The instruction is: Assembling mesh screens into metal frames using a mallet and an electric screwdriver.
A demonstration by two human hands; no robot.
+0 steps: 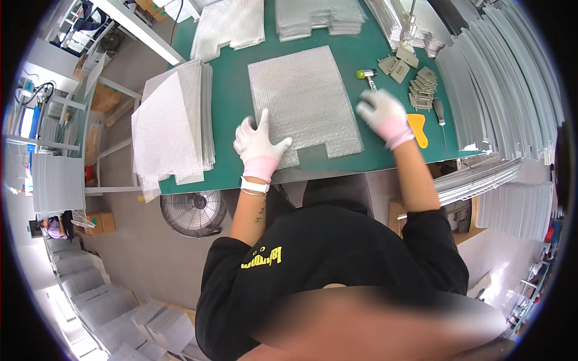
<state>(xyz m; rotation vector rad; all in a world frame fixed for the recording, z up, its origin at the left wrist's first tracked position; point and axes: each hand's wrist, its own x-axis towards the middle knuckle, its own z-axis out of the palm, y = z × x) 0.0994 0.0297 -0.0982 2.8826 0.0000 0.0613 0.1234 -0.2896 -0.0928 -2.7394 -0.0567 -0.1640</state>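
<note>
A silver-grey mesh sheet (304, 99) with a notched near edge lies flat on the green table (232, 78) in front of me. My left hand (259, 141), in a white glove with a pink cuff, rests on the sheet's near left corner, fingers spread. My right hand (385, 117), gloved alike and blurred by motion, hovers just right of the sheet. Its fingers look apart, and I see nothing in them. Just beyond it lies a small mallet (366, 74) with a green and black head. A yellow scraper (417, 130) lies beside its cuff.
Stacks of mesh sheets stand at left (165, 123) and along the back (319, 18). Grey-green plastic pieces (423, 88) and a screwdriver (439, 111) lie at right. Many pale sheets (500, 78) stand upright beyond the right edge. A floor fan (194, 212) sits below the table's near left.
</note>
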